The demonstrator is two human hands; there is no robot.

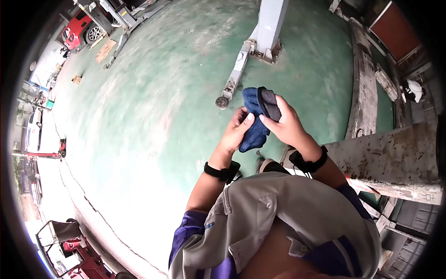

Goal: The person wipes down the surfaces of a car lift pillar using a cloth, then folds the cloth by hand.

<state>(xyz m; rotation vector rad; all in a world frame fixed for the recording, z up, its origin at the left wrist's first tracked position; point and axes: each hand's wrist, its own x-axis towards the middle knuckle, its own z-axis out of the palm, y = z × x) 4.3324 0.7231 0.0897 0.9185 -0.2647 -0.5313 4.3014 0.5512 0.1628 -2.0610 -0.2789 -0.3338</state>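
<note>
A folded blue cloth [255, 135] with a grey side and a dark edge band is held up in front of my chest, above the green floor. My left hand [238, 129] grips its left edge, with the thumb lying on the blue face. On the upper right, my right hand [289, 123] pinches the grey part, its thumb pointing in toward the middle. Most of the fingers are behind the cloth and hidden. Both wrists wear black straps.
A lift post [272, 28] stands ahead, its arm [235, 72] reaching low over the floor toward me. On my right is a stained metal beam [395, 153]. A red vehicle [80, 30] is far left; red machinery [83, 260] stands lower left.
</note>
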